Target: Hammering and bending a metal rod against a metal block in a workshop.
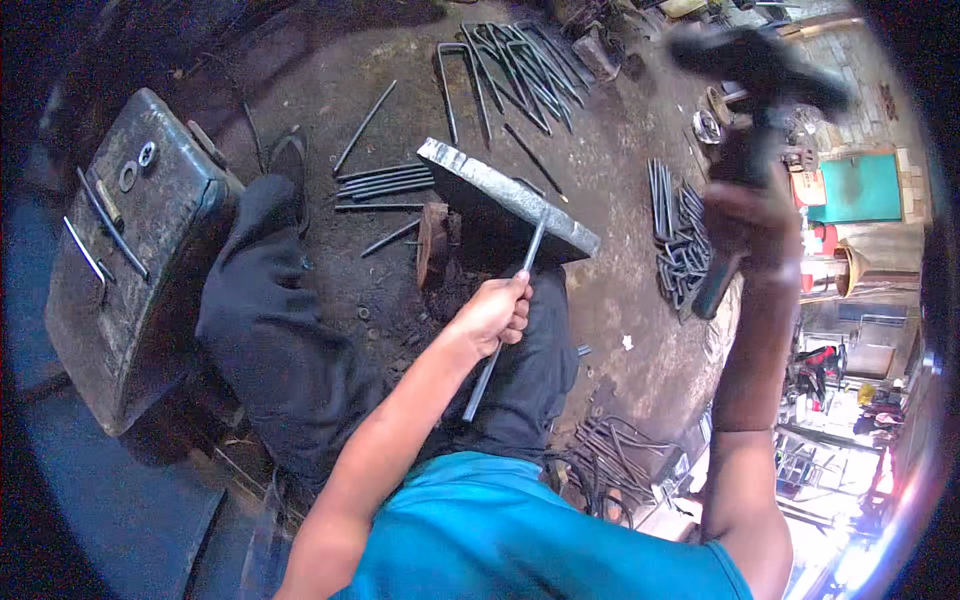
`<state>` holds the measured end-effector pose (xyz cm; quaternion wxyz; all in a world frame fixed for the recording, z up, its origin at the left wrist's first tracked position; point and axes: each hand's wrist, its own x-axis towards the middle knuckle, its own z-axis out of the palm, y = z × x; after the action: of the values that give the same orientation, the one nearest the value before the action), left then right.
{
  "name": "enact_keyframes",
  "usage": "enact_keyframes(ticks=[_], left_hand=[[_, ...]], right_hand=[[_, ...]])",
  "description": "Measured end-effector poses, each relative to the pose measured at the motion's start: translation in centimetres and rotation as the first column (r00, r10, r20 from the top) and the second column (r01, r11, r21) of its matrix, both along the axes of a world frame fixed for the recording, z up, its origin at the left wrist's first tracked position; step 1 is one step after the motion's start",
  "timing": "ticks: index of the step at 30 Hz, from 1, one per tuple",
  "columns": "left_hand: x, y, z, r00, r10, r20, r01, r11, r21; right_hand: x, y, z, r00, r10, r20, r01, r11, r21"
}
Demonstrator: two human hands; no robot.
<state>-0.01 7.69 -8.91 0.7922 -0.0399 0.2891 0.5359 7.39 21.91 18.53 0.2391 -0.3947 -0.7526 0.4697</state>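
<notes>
My left hand (488, 316) is wrapped round a straight grey metal rod (480, 385). The rod's far end lies against the bright worn top of a long steel block, an anvil (500, 190), in front of my knees. Beside the anvil's near left side stands a rusty brown piece (432, 245). Raised high at the right, my right hand (745, 215) grips a hammer (765, 75) by its handle. Hammer head and hand are smeared by motion, and the head is up and away from the rod.
Several straight rods (385, 182) lie left of the anvil. U-bent rods (510, 70) are heaped beyond it, with more bent rods (680, 235) to the right and others (615, 450) near my right hip. At left, a dark metal container (130, 270) bears washers and thin rods.
</notes>
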Motion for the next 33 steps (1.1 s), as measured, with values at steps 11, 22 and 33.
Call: enact_keyframes(ticks=[11, 22, 33], left_hand=[[0.2, 0.8, -0.4, 1.0, -0.025, -0.002, 0.025, 1.0, -0.019], [-0.3, 0.1, -0.3, 0.999, -0.014, 0.03, 0.013, 0.999, 0.031], [-0.2, 0.5, -0.9, 0.999, -0.041, 0.028, 0.04, 0.999, 0.025]], right_hand=[[2.5, 1.8, -14.0, 0.894, 0.094, 0.439, 0.135, 0.877, -0.462], [4.8, 3.9, -1.2, 0.976, 0.163, -0.148, -0.126, 0.964, 0.234], [4.2, 1.4, -8.6, 0.965, 0.119, 0.235, 0.075, 0.732, -0.677]])
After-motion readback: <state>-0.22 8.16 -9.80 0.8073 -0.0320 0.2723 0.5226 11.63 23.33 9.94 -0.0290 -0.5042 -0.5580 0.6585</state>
